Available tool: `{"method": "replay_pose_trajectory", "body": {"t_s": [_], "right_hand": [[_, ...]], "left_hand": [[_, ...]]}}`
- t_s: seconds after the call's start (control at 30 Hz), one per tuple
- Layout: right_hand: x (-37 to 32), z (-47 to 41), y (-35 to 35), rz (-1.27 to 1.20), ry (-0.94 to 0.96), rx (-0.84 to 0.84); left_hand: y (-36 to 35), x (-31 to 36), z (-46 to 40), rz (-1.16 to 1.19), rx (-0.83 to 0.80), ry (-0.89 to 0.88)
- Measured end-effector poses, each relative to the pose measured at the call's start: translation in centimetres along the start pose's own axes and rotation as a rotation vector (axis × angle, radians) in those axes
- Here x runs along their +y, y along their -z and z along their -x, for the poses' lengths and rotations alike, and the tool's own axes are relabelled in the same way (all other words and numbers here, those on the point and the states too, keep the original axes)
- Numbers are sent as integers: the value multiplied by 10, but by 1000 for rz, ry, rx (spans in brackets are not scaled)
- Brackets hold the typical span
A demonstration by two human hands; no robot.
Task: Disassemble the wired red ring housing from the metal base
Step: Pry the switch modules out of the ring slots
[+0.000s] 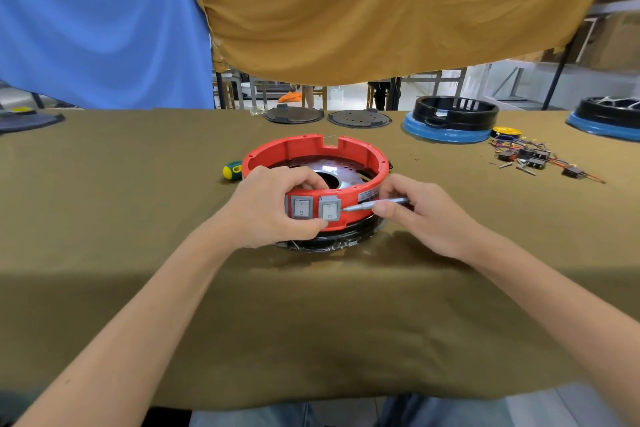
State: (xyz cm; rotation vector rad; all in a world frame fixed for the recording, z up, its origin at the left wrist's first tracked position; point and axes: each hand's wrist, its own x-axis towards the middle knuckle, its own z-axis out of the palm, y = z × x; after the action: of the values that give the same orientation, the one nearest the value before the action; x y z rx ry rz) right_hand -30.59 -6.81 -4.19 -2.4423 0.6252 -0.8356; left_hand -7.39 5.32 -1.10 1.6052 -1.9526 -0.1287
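on the table, centre: the red ring (316, 156) sat on a dark metal base (332, 237), both resting on the olive cloth (311, 322).
ring front: two grey switches (314, 207) were set side by side in the near wall, with a small label just to their right.
inside the ring: a shiny perforated metal plate (332, 172) with a round hole in the middle showed.
left hand (273, 208): it gripped the near-left rim of the ring, fingers curled over the top edge and thumb pressed under the switches.
right hand (415, 211): it pinched a thin silver tool (374, 204), lying almost level, its tip touching the right edge of the right-hand switch.
behind the ring, left: a green and yellow handle (232, 170) lay just beside the ring.
far right: black rings on blue bases (450, 121) stood well apart from the red one, near a heap of loose switches and wires (533, 158).
far edge: two dark round plates (325, 116) lay flat.
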Motion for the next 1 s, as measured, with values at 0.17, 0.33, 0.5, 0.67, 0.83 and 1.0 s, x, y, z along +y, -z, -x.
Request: {"method": "replay_pose_trajectory", "body": {"t_s": [0.17,0.33,0.5,0.67,0.83,1.0], "right_hand": [[6,-9,-11,221,89,131],[5,-12,-16,429,241,248],[5,-22,-12,538,337,190],[7,-33,-4,603,457,160],[-1,-49,3,606,553,78],[0,-44,3,599,540,105]], "left_hand": [[0,1,0,-1,-6,-4],[-1,1,0,-22,4,-10],[-1,0,0,-40,12,-11],[-2,0,-2,-63,18,-8],[-3,3,-1,-94,26,-23],[-2,1,-2,-79,26,-27]]}}
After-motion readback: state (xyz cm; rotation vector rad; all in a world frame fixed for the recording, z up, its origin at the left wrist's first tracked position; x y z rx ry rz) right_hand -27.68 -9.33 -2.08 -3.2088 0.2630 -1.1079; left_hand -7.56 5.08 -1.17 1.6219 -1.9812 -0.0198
